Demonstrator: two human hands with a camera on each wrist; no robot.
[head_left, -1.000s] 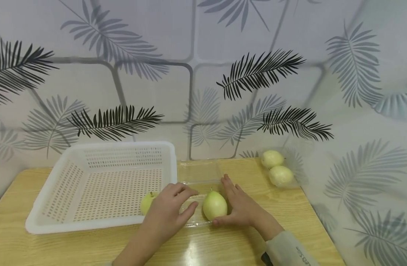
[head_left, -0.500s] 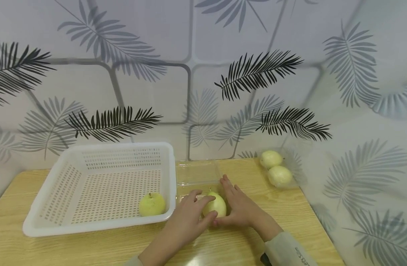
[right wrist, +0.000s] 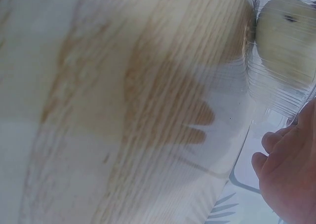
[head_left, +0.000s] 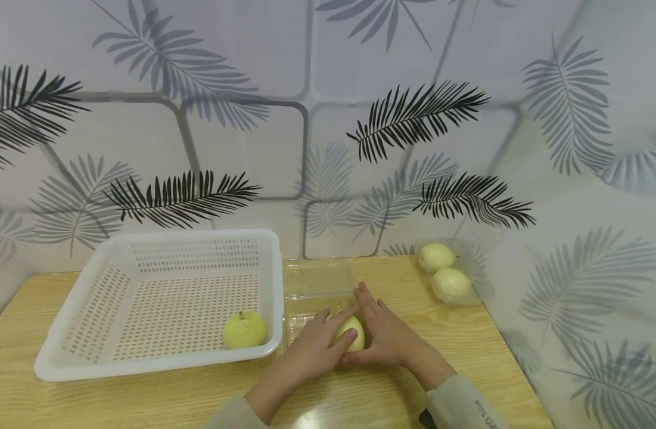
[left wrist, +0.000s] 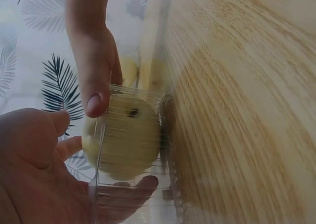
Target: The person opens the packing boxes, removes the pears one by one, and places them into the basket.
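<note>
A yellow-green pear (head_left: 356, 335) sits in a clear plastic clamshell box (head_left: 322, 279), its lid folded back. My left hand (head_left: 311, 348) reaches over the pear, its curled fingers and thumb around the left side. The left wrist view shows the pear (left wrist: 131, 130) through the box wall and my left hand (left wrist: 29, 169) with fingers partly behind that wall. My right hand (head_left: 386, 333) holds the box's right side, thumb at the front rim and fingers toward the back. In the right wrist view, my right hand (right wrist: 291, 169) is partly cut off.
To the left, a white perforated basket (head_left: 167, 357) contains one pear (head_left: 245, 329). At the back right, two pears (head_left: 451, 285) lie inside another clear container. The wooden table (head_left: 145, 402) meets a leaf-patterned covering (head_left: 328, 149) behind and at right.
My left hand has moved right, from beside the basket edge to over the pear in the box, uncovering the basket's pear. My right hand has stayed at the box.
</note>
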